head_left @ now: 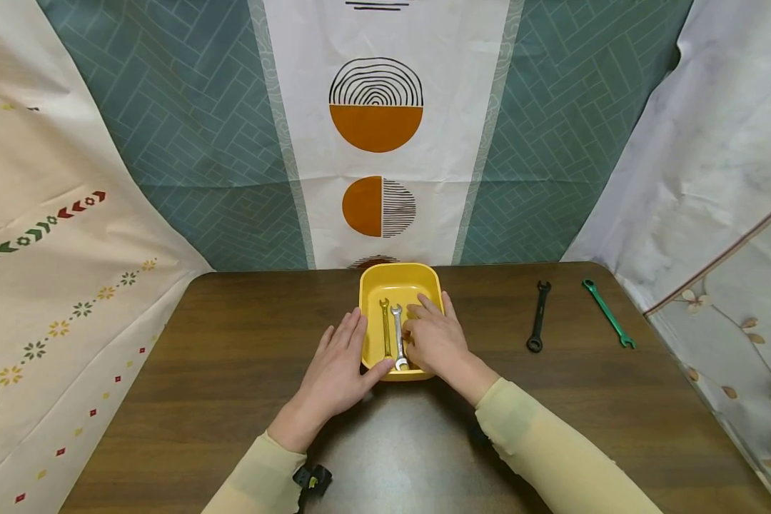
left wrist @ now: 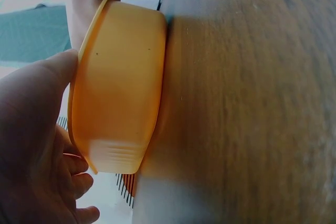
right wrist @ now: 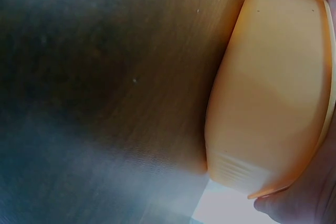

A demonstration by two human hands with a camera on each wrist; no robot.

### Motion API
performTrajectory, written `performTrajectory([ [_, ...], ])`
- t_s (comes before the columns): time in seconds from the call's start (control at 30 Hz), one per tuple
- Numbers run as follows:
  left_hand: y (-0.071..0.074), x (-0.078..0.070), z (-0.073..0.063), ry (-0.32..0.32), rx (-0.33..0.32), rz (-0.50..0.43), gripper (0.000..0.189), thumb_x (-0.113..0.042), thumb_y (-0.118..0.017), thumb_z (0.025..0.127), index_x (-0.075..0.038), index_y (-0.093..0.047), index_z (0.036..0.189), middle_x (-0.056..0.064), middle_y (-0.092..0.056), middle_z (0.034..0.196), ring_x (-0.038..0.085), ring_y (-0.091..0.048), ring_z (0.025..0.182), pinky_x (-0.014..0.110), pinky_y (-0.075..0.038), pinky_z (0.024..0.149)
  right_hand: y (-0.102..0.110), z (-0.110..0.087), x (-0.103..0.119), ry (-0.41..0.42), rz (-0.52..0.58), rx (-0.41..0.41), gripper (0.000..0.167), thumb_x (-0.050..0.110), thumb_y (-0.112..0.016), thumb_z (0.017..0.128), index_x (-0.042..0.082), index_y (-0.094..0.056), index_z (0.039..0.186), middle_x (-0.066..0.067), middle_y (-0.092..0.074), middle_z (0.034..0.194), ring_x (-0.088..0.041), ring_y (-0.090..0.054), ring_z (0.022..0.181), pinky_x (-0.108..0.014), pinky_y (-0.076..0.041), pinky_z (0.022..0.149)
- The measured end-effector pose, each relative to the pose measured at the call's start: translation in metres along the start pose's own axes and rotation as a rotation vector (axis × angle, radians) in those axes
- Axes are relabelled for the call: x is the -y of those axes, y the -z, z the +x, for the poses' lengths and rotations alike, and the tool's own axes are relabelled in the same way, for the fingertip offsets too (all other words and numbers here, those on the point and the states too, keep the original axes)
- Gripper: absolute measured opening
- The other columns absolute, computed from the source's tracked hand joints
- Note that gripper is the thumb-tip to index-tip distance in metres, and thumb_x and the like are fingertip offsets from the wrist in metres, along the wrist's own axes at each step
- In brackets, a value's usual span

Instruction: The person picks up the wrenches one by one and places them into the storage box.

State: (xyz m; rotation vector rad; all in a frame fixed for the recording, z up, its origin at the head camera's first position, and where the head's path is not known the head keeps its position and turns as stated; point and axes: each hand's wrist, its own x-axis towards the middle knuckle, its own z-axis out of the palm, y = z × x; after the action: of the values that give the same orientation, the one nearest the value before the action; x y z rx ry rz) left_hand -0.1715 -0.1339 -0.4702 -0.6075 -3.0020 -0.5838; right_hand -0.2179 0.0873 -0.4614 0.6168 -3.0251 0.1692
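A yellow plastic tray [head_left: 375, 275] sits on the table near its far edge. Inside lie a gold-coloured open-ended wrench [head_left: 386, 328] and, to its right, a silver wrench [head_left: 397, 332]. My left hand [head_left: 337, 375] rests on the tray's left rim, fingers extended along it and thumb reaching across the near left corner. My right hand [head_left: 440, 339] reaches over the right rim, its index finger bent down right beside the silver wrench and the outer fingers spread toward the right wall. Its thumb is hidden, and I cannot tell whether it pinches the silver wrench.
To the right on the brown table [head_left: 231, 357] lie a black wrench [head_left: 539, 318] and a green wrench [head_left: 609, 314] near the right edge. Patterned cloth [head_left: 218, 143] hangs behind the table and along both sides.
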Motion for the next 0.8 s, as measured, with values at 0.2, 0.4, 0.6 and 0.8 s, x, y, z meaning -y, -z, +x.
performTrajectory([
  [0.2, 0.0003, 0.0006, 0.0015, -0.003, 0.009, 0.002, 0.104, -0.071, -0.057, 0.106, 0.001, -0.025, 0.174, 0.018, -0.018, 0.182, 0.035, -0.018, 0.169, 0.06, -0.015, 0.134, 0.0045, -0.0002, 0.0009, -0.015, 0.007, 0.02, 0.02, 0.029, -0.083, 0.095, 0.025, -0.086, 0.114, -0.009, -0.062, 0.158, -0.033, -0.034, 0.163, -0.066, -0.006, 0.133],
  [0.4, 0.0009, 0.0004, 0.0017, 0.001, 0.011, -0.001, 0.103, -0.071, -0.057, 0.106, 0.001, -0.027, 0.173, 0.018, -0.018, 0.183, 0.035, -0.018, 0.169, 0.059, -0.014, 0.134, 0.0053, 0.0009, 0.0014, -0.028, 0.024, 0.039, 0.026, 0.037, -0.087, 0.094, 0.025, -0.086, 0.117, -0.01, -0.061, 0.16, -0.035, -0.033, 0.163, -0.066, -0.006, 0.133],
  [0.6, -0.0001, 0.0012, 0.002, -0.004, 0.001, 0.004, 0.102, -0.071, -0.056, 0.107, 0.002, -0.028, 0.173, 0.019, -0.019, 0.182, 0.038, -0.021, 0.168, 0.06, -0.016, 0.134, 0.0051, 0.0012, 0.0013, -0.024, 0.025, 0.043, 0.029, 0.04, -0.089, 0.093, 0.026, -0.086, 0.118, -0.009, -0.06, 0.16, -0.033, -0.033, 0.164, -0.064, -0.003, 0.133],
  [0.8, -0.0014, 0.0022, 0.0012, -0.005, 0.0, 0.007, 0.102, -0.07, -0.056, 0.107, 0.003, -0.028, 0.172, 0.019, -0.02, 0.182, 0.037, -0.02, 0.168, 0.06, -0.017, 0.134, 0.0054, -0.0007, 0.0018, -0.026, 0.034, 0.044, 0.031, 0.041, -0.089, 0.093, 0.026, -0.086, 0.121, -0.01, -0.06, 0.16, -0.035, -0.033, 0.163, -0.065, -0.003, 0.133],
])
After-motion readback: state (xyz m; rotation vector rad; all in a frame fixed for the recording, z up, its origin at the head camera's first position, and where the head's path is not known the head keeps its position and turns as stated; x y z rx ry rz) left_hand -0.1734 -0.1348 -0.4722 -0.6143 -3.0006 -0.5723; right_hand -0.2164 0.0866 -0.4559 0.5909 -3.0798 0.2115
